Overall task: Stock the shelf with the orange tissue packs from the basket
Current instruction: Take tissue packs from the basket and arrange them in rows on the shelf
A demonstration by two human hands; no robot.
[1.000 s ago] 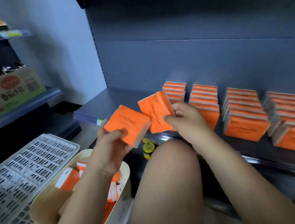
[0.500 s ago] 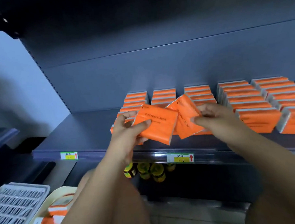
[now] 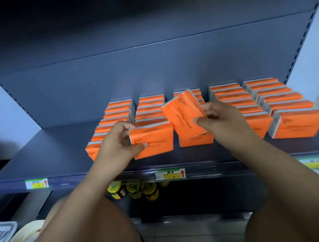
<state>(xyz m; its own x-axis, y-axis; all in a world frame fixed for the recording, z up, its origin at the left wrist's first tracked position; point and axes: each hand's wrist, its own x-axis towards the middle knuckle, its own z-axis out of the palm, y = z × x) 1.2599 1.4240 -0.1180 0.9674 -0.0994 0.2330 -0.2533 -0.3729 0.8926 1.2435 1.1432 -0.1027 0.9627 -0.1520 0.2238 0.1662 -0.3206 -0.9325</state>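
Orange tissue packs fill your hands: your left hand (image 3: 117, 141) grips one pack (image 3: 153, 142) upright at the shelf (image 3: 52, 153) front, your right hand (image 3: 220, 120) pinches a tilted pack (image 3: 182, 116) just beside it, rows (image 3: 227, 97) behind.

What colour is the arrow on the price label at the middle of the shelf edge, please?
Red, pointing up, on the price label with its yellow patch; the head view shows it.

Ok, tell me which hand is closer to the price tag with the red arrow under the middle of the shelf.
Left. The left hand holds its pack just above and left of the price tag; the right hand is higher and farther right.
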